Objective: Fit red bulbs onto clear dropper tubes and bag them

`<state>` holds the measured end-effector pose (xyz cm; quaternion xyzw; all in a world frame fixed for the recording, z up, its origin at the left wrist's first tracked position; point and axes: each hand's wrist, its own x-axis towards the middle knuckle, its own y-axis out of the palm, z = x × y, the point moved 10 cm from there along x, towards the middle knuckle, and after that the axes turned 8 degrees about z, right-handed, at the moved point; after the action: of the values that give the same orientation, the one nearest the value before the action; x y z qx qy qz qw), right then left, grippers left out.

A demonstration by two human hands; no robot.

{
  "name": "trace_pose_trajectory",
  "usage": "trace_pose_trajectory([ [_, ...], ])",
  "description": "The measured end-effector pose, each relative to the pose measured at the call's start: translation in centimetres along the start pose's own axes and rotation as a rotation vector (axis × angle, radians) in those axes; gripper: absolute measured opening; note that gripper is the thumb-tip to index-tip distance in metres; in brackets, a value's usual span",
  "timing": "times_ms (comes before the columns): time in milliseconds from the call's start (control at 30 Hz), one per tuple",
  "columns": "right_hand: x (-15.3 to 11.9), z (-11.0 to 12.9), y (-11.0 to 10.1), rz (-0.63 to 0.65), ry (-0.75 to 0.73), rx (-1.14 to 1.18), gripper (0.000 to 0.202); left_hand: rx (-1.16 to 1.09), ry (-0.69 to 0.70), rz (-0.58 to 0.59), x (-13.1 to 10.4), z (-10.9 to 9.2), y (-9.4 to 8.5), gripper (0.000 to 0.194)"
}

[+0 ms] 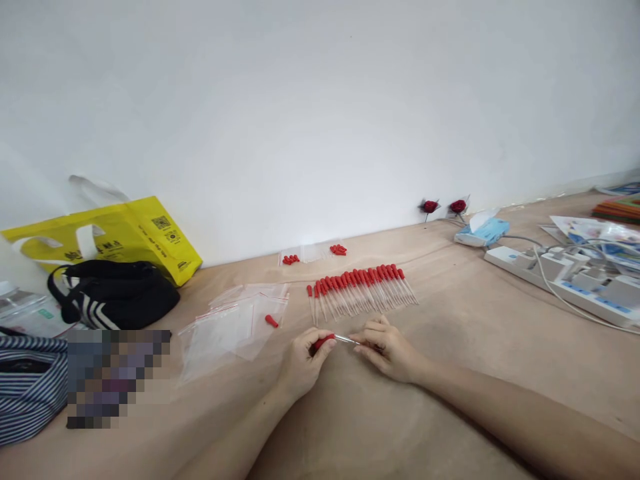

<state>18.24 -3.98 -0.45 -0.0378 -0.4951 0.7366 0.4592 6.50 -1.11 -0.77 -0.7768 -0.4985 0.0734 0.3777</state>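
Note:
A glass dropper point(345, 339) lies level between my two hands. My left hand point(300, 365) pinches its red rubber bulb point(324, 341), and the glass tube runs out of the bulb to the right. The thin end of the tube is in the fingers of my right hand point(395, 352), partly hidden by them. Just beyond my hands lies a slanted row of droppers point(357, 290), red bulbs pointing to the wall. One loose bulb point(271, 321) rests on the clear zip bags point(225, 333) left of the row.
Small groups of red bulbs point(339, 250) lie on clear bags by the wall. A yellow bag point(135, 233), a black pouch point(120, 293) and a striped cloth bag point(30, 387) stand at left. At right are a tissue pack point(483, 232), a power strip point(565, 283) and cables.

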Motion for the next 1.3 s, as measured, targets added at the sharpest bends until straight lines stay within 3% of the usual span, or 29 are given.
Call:
trace_pose_trajectory([
  [233,-0.1,0.4,0.1,0.066,-0.026,-0.008,0.018,0.073,0.089,0.011,-0.5,-2.0,0.1,0.019],
  [567,-0.4,1.1,-0.3,0.135,-0.099,-0.173,0.022,0.165,0.160,0.146,-1.0,-3.0,1.7,0.018],
  [967,-0.5,1.7,0.2,0.081,-0.049,-0.180,0.025,0.196,0.160,0.184,-1.1,-3.6,2.1,0.021],
  [1300,0.1,1.8,1.2,0.115,-0.018,-0.162,0.024,0.208,0.176,0.204,-1.2,-3.5,2.4,0.024],
])
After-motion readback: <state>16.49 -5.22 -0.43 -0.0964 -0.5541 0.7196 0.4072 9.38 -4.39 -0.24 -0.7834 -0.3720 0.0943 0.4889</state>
